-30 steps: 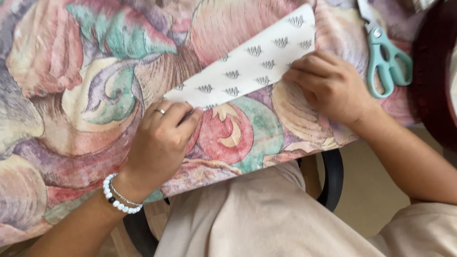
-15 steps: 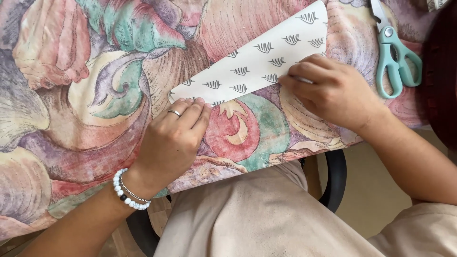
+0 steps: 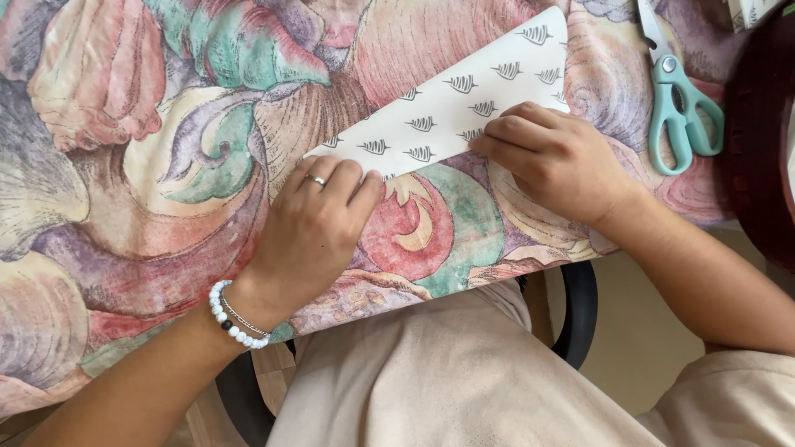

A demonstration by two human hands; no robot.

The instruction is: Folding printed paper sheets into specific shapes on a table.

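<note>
A folded sheet of white patterned paper [image 3: 464, 103] lay slantwise on the counter [image 3: 124, 165], which was covered in a floral cloth. The left hand [image 3: 319, 223] pressed flat on its lower corner, fingers together, gripping nothing. The right hand [image 3: 555, 161] pinned its lower edge with curled fingertips. Teal-handled scissors [image 3: 679, 108] lay just beyond the right hand.

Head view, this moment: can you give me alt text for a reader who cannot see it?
Two bare hands press a folded white patterned paper flat on a floral tablecloth: the left hand at the paper's lower corner, the right hand along its lower edge. Teal-handled scissors lie to the right, untouched.
</note>
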